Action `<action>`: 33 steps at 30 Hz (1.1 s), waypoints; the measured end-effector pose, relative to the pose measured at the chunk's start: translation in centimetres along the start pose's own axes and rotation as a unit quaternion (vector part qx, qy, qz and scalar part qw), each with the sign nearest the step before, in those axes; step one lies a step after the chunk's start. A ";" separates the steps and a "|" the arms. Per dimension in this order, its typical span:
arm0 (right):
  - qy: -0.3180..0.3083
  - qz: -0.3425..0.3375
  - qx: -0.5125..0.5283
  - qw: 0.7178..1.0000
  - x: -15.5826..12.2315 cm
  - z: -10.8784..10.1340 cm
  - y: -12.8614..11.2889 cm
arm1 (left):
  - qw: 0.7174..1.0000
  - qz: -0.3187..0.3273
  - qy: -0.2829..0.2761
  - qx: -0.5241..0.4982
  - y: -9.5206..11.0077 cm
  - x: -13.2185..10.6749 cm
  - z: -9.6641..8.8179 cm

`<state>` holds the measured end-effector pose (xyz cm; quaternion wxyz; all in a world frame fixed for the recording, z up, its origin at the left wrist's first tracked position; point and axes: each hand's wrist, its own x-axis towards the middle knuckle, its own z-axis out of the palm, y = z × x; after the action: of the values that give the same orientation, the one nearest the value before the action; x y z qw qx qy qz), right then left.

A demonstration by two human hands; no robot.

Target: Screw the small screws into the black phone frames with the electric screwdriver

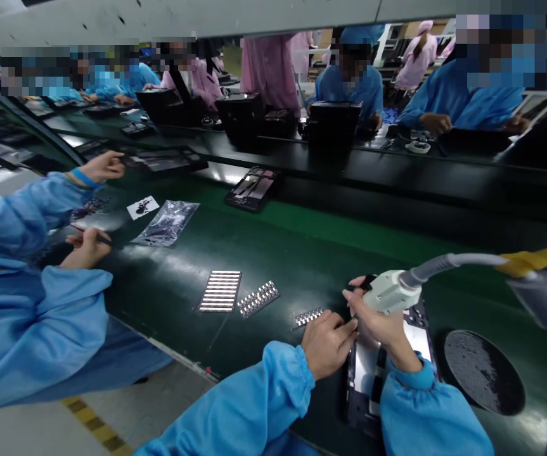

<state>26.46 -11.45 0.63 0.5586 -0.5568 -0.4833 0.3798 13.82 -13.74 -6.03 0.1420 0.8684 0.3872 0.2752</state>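
My right hand point(381, 326) is wrapped round a white hand tool point(392, 291) with a thick grey cable at its rear; its tip is hidden. Below my hands lies an open flat device point(364, 367), like a tablet, with a black frame and silver panels. At its upper left corner, my left hand point(328, 345) has its fingers pinched together, close to the right fingers. Whatever they hold cannot be made out. Just beyond the left hand lies a small strip of metallic pieces point(308, 316).
Left of my hands are another strip of pieces point(258, 299) and a striped sheet point(220, 291). A round black textured pad point(485, 372) lies at right. Further off are a second open device point(253, 189) and a plastic bag point(168, 223). A co-worker's arms point(78, 278) reach in from the left.
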 end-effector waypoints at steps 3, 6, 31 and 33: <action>0.013 -0.008 -0.012 1.000 -0.3 0.6 0.3 | 1.000 -0.002 -0.007 -0.004 0.0 0.0 0.0; 0.049 0.003 0.002 0.999 -0.3 0.6 0.5 | 1.000 -0.002 0.001 -0.005 0.0 0.0 0.0; 0.332 -0.058 0.061 0.940 -3.0 -15.8 2.9 | 0.996 0.075 0.046 -0.021 -1.5 -0.1 0.2; 0.330 -0.053 0.057 0.941 -2.7 -15.6 3.0 | 0.996 0.078 0.045 -0.024 -1.5 0.0 0.1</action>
<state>41.21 -17.75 -1.25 0.7372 -0.5914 -0.2783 0.1713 12.98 -12.74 -6.86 0.1228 0.8790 0.3176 0.3337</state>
